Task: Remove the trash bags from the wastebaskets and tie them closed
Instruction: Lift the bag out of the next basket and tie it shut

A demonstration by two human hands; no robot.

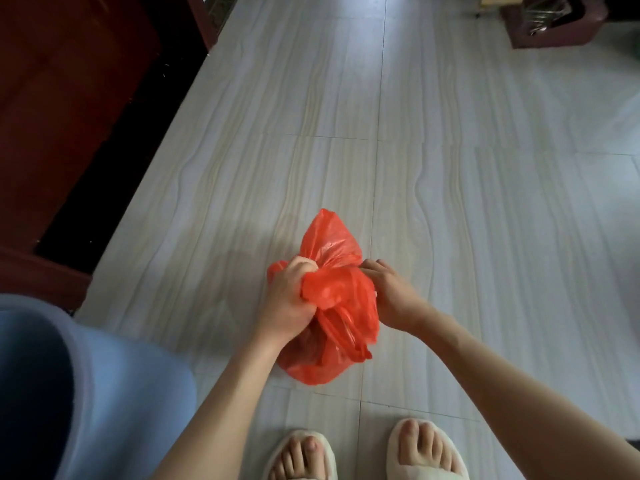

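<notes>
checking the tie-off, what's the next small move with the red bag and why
Probably pull the two gathered ends apart to cinch a knot: the left hand and right hand each grip bunched plastic at the red bag top; no finished knot shows.

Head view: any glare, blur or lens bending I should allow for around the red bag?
Head view: soft glare on the floor tiles far from the red bag; tile joints bow from the wide lens; the blue wastebasket at lower left is blurred; left hand and right hand look reasonably sharp.
</notes>
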